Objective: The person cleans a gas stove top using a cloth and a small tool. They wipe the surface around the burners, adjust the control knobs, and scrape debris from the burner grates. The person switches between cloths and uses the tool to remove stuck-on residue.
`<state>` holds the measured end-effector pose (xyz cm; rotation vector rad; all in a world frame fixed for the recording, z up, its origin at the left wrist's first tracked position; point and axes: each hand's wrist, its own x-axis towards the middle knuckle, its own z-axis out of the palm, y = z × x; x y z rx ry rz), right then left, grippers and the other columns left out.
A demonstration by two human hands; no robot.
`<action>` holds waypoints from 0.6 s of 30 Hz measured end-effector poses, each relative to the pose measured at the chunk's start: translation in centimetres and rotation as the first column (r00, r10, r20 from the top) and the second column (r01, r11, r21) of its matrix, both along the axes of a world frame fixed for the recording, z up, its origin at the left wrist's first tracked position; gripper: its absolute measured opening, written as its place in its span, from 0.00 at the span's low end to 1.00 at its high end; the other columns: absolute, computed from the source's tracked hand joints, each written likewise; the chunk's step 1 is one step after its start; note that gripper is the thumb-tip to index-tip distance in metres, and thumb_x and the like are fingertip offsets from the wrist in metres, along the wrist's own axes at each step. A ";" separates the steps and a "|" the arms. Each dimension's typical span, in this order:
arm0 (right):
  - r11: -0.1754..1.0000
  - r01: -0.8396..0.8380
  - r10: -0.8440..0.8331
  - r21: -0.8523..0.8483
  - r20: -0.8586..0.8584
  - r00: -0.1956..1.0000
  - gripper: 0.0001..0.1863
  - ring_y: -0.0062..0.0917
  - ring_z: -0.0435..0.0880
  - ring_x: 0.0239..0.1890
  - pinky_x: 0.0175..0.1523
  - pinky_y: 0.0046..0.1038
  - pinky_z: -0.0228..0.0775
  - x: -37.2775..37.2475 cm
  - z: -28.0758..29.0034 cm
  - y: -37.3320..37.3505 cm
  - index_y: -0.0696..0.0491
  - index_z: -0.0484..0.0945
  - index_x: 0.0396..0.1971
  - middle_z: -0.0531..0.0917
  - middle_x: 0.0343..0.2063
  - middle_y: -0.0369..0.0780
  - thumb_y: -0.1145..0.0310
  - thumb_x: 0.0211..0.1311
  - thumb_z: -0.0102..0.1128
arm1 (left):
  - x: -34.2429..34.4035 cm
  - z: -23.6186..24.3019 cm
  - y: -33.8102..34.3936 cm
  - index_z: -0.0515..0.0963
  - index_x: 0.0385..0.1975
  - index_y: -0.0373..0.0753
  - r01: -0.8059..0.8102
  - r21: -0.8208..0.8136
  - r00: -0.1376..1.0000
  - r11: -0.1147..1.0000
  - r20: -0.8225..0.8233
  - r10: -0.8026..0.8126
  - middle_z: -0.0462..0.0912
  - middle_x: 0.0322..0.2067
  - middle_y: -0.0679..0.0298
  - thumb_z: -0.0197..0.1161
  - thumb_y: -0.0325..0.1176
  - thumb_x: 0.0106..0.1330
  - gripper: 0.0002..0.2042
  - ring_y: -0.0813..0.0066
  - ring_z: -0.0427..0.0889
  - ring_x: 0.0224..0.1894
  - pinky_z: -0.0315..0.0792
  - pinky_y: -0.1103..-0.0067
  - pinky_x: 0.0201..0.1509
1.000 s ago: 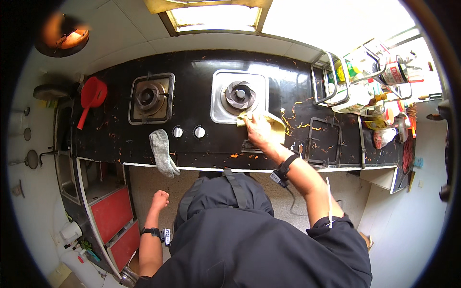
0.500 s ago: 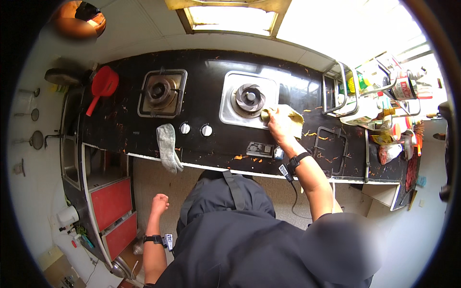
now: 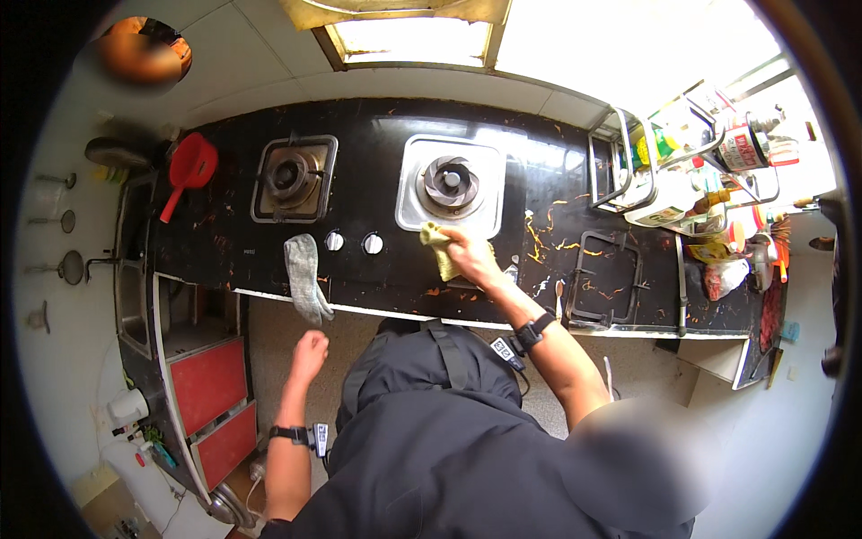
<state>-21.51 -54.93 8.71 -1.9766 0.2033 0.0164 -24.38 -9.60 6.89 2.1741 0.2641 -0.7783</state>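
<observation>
My right hand presses a yellow cloth onto the black cooktop, just below the right burner. The cloth lies between that burner's steel plate and the counter's front edge. My left hand hangs in a loose fist below the counter edge, holding nothing. Nearest to it is a grey cloth draped over the front edge. Two white knobs sit between the grey cloth and my right hand. The left burner stands bare.
A red scoop lies at the cooktop's left end. Loose black pan supports rest on the counter at right. A wire rack with bottles and jars stands at the far right. Red cabinet drawers are below left.
My right hand has drawn the yellow cloth from beside the right burner down toward the front edge. The view has shifted. My left fist stays low by my side.
</observation>
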 end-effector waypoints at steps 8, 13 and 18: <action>0.030 0.392 0.046 0.920 -0.393 0.919 0.21 0.35 0.83 0.47 0.59 0.35 0.74 -2.8 4.1 -2.4 0.63 0.74 0.51 0.82 0.46 0.46 0.78 0.54 0.48 | 6.2 8.8 -20.1 0.71 0.57 0.32 0.379 -0.187 0.884 0.906 0.362 -0.295 0.72 0.53 0.53 0.65 0.41 0.64 0.26 0.64 0.76 0.52 0.73 0.70 0.56; -0.089 0.442 0.083 0.893 -0.435 0.896 0.18 0.36 0.84 0.46 0.58 0.38 0.76 -4.4 3.9 -2.9 0.67 0.74 0.49 0.82 0.44 0.50 0.75 0.61 0.49 | 6.3 10.4 -26.0 0.73 0.56 0.33 0.364 -0.604 0.917 0.709 0.101 -0.385 0.80 0.47 0.66 0.60 0.36 0.72 0.18 0.79 0.77 0.49 0.70 0.78 0.57; -0.016 0.324 0.028 0.946 -0.323 0.946 0.14 0.32 0.84 0.47 0.56 0.36 0.77 -6.9 2.7 -3.5 0.63 0.75 0.50 0.83 0.45 0.47 0.71 0.70 0.49 | 4.9 10.4 -26.4 0.79 0.47 0.32 0.415 -0.414 0.909 0.810 0.228 -0.349 0.82 0.38 0.69 0.55 0.36 0.74 0.14 0.83 0.77 0.41 0.72 0.81 0.49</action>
